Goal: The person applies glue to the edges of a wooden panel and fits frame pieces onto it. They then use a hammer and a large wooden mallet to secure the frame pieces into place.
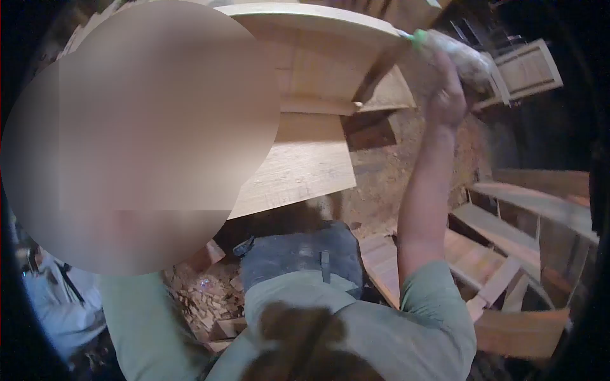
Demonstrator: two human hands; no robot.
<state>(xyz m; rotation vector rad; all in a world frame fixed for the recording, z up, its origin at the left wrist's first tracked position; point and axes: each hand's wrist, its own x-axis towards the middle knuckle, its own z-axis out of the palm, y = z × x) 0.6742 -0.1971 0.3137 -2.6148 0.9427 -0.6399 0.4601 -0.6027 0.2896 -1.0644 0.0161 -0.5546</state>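
My right hand (pixel 448 95) is raised at the upper right, its fingers closed round a pale, cloudy plastic bottle (pixel 467 60) with a green neck. The bottle lies tilted, and its thin tip points left at the end of a curved wooden edge (pixel 330 16). Below that edge is a broad wooden panel (pixel 311 63). A flat light board (pixel 298 159) lies lower down, in front of my body. My left sleeve shows at the lower left, but a large blurred area covers where the arm leads, and no left hand can be seen.
Wooden frames (pixel 502 273) stand at the lower right, close to my right arm. Another small wooden frame (pixel 527 70) is at the far upper right. Wood scraps (pixel 213 298) lie on the floor at the lower left. Pale cloth (pixel 63 311) shows at the left edge.
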